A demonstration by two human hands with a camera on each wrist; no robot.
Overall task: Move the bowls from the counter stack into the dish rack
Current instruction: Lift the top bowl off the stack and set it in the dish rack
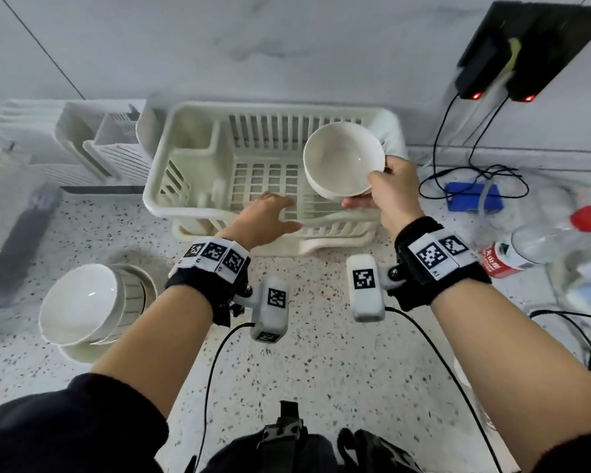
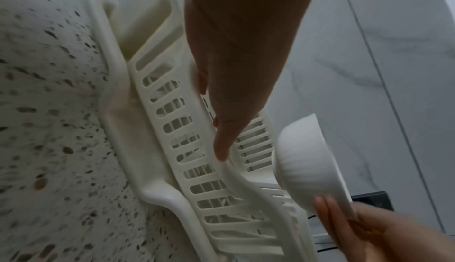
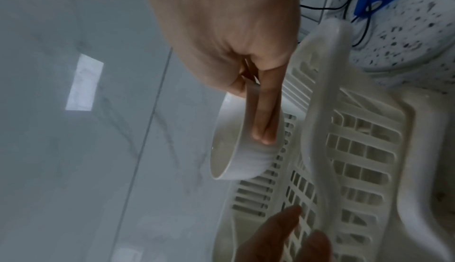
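Pinched by right hand (image 1: 391, 186) at the rim — bowl (image 1: 343, 162) tilted over rack (image 1: 191, 131), stack (image 1: 89, 305) waiting on counter.
Left hand (image 1: 270, 213) flat on rack edge, fingers relaxed; thin rim pinch — could slip or clip the rack wall.

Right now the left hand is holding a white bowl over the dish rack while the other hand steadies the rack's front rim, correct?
Not quite: the hands are swapped. The head view shows the right hand holding the bowl over the dish rack, while the left hand rests on its front rim.
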